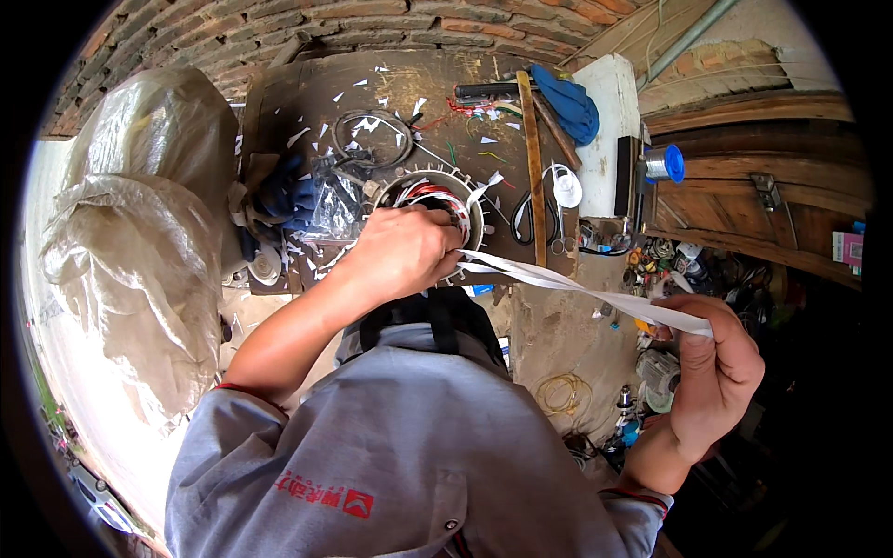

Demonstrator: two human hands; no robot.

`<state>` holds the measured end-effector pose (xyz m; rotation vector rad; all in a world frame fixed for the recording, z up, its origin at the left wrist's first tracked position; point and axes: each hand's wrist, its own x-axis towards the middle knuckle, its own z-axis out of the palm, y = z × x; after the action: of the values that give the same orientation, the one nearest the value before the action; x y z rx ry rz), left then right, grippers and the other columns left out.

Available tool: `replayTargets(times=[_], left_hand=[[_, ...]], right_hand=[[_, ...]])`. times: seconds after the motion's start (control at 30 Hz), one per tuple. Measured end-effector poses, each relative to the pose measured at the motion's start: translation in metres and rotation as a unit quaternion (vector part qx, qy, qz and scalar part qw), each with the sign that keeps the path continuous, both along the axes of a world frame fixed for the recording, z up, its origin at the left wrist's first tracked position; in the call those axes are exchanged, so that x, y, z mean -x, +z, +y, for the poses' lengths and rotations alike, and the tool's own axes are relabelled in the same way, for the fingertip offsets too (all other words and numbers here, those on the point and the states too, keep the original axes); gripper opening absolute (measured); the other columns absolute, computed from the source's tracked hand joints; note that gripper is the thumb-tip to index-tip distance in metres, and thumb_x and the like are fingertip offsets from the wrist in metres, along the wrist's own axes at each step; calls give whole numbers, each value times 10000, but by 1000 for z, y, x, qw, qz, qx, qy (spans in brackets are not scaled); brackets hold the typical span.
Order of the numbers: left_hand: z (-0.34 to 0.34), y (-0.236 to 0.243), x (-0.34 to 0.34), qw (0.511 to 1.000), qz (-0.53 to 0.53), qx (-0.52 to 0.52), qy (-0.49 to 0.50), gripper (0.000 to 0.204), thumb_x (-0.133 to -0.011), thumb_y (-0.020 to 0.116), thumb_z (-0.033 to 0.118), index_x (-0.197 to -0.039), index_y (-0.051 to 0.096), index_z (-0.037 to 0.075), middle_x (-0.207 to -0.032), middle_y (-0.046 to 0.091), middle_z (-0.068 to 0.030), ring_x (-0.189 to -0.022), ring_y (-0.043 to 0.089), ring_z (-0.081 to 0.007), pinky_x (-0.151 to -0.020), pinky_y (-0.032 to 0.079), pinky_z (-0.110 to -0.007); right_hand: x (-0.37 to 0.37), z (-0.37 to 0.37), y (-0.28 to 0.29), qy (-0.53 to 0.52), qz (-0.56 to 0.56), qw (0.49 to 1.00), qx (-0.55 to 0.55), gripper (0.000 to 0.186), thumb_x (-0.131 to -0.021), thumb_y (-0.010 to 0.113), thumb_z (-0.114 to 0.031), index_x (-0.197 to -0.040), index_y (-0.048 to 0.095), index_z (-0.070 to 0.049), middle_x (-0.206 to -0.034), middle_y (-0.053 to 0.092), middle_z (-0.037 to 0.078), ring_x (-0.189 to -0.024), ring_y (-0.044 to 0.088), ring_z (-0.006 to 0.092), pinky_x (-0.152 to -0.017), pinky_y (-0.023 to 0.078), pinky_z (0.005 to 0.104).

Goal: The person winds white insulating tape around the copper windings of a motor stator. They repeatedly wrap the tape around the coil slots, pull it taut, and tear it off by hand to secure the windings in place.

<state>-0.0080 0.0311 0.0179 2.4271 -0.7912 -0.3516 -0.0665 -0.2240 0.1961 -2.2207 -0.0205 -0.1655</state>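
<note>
Counting one long white strip (560,281), one round metal housing (478,226), one grey cable coil (409,141), one tan bar (533,167), one blue-ended spool (672,163); small white scraps (298,138), probably over a dozen

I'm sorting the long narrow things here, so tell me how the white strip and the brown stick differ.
The white strip is pale and looks twisted; the brown stick is darker, worn and nearly straight. The white strip reaches from beside the left hand to the right hand, which grips it; the brown stick lies on the table, touched by neither hand. Both are long and narrow.
</note>
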Motion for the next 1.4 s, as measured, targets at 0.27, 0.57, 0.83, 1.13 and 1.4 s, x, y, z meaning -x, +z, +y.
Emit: replayTargets(times=[0.27,0.57,0.83,1.13,1.4], left_hand=[[2,8,-6,987,-70,-53,134,137,-801,655,133,-901,652,40,-855,636,-113,-810,655,-329,-680,526,-434],[5,-2,-12,990,-91,-58,86,103,-823,667,169,-867,673,76,-833,649,-99,-741,670,-319,-639,540,-418],[-2,-10,-9,986,-96,-124,51,120,-836,652,190,-794,637,78,-826,642,-92,-662,665,-306,-572,540,-417],[-8,-26,-4,976,-109,-186,-30,83,-819,599,142,-768,657,109,-781,652,-69,-627,683,-252,-544,541,-383],[-7,-16,-5,976,-108,-189,-16,76,-819,621,160,-795,638,89,-829,657,-85,-677,691,-251,-552,541,-384]], right_hand=[[52,-104,18,-42,-14,968,-249,268,-1009,512,-161,-838,568,38,-829,608,141,-692,615,223,-910,480,474],[199,-239,41,-119,-122,923,-344,320,-1046,476,-266,-1110,667,-18,-1364,544,245,-1375,410,335,-1187,181,496],[293,-235,60,-638,-203,707,228,409,-1038,519,-314,-1247,652,12,-1289,643,107,-1169,607,205,-992,483,282],[462,-341,57,-809,-173,537,165,397,-997,590,-325,-1298,635,-71,-1247,661,100,-1111,631,206,-919,511,272],[412,-351,-67,-705,-243,598,-294,385,-1015,533,-345,-1239,601,-39,-1269,599,150,-1137,595,262,-966,498,352]])
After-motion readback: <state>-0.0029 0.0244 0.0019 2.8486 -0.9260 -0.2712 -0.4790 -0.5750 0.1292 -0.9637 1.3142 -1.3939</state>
